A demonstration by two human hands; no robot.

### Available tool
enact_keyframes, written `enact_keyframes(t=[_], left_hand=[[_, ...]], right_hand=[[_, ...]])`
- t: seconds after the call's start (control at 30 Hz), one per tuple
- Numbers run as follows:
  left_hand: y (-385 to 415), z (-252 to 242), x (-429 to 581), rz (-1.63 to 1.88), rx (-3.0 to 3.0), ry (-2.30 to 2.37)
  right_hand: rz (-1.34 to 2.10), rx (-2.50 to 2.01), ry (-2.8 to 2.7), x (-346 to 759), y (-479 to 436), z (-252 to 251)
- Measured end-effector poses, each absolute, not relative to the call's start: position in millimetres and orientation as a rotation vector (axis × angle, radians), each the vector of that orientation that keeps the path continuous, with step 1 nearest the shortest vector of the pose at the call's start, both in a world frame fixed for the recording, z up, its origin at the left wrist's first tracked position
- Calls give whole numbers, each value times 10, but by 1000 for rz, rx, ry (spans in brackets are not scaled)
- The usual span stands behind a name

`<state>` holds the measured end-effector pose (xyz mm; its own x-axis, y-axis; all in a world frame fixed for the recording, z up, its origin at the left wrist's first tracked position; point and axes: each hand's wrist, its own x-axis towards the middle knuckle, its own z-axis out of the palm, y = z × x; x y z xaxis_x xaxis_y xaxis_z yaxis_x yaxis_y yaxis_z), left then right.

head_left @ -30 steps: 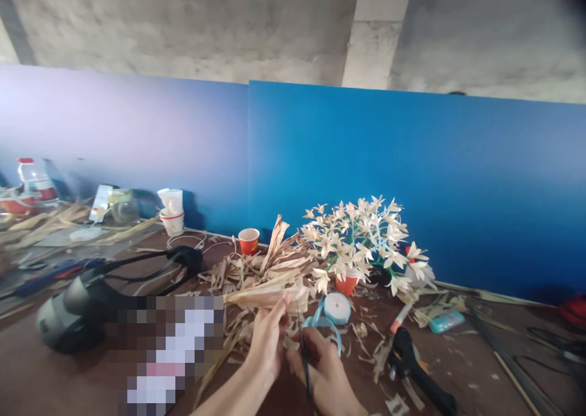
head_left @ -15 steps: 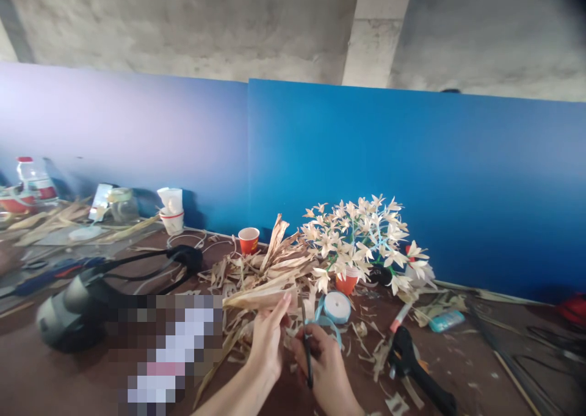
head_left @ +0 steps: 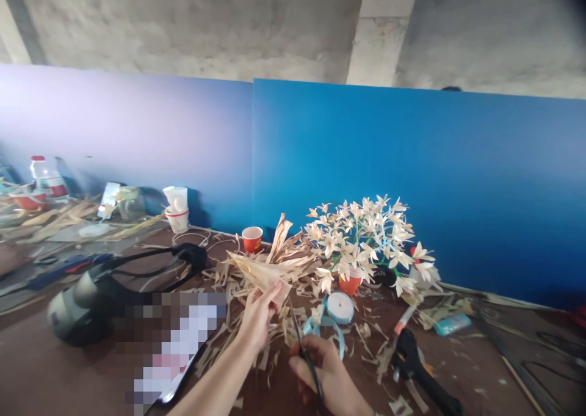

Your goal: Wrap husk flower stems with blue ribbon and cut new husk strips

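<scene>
My left hand (head_left: 260, 315) is closed, pinching a pale dried corn husk (head_left: 259, 274) by its near end; the husk's pointed end reaches up to the left. Lower and to the right, my right hand (head_left: 323, 367) is wrapped around dark scissors (head_left: 297, 330). Their thin tip points up towards the husk and appears apart from it. Behind both hands lies a heap of dried husks (head_left: 293, 254). Just beyond the right hand sits a roll of light blue ribbon (head_left: 340, 308), with a loose loop of ribbon trailing near the fingers.
White husk flowers (head_left: 361, 239) stand in an orange paper cup (head_left: 350, 280). A black glue gun (head_left: 423, 373) lies right. On the left are a grey-and-black strapped device (head_left: 80, 312) and a partly pixelated phone-like object (head_left: 180, 355). Another orange cup (head_left: 252, 239) stands behind. Husk scraps litter the table.
My right hand and the scissors have dropped down and away from the husk. My left hand has moved slightly left, tilting the husk upward. The whole view has shifted a little.
</scene>
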<state>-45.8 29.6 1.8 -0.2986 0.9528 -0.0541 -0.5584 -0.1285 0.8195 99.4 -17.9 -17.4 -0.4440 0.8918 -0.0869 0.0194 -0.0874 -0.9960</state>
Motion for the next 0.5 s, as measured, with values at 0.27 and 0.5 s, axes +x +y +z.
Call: enact_keyframes(t=[0.27, 0.5], left_hand=[[247, 74, -411, 1497, 731, 932], [231, 115, -417, 1441, 751, 933]], right_hand=[[1638, -1004, -1446, 1026, -146, -215], [1609, -1020, -1485, 1040, -142, -185]])
